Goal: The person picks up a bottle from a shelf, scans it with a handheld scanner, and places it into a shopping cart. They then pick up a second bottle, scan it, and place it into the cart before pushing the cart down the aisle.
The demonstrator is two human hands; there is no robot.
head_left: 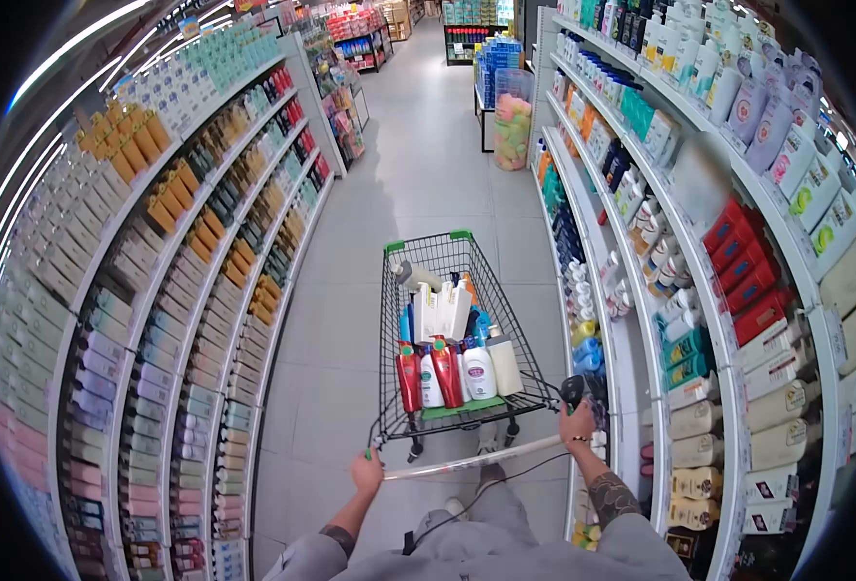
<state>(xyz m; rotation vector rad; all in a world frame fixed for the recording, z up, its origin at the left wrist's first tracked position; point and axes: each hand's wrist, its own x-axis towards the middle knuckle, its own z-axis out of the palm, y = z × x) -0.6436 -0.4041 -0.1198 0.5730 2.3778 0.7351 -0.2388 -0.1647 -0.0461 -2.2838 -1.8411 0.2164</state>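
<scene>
Both hands grip the shopping cart (452,334) handle bar (472,458) — left hand (367,473) closed at its left end, right hand (577,423) also clutching a scanner (575,389). Bottle-laden, it likely rolls heavily — steer from the bar's ends.

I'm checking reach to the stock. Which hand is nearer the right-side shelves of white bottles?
Right. The right hand, holding a black scanner, is beside the right-side shelves of white bottles; the left hand grips the cart handle across the aisle.

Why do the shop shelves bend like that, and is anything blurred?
Head view: a fisheye lens bows the shelves and darkens the corners; ceiling lights streak at upper left; lighting is bright and even; one blurred patch sits on the right shelving; the cart stays sharp.
</scene>
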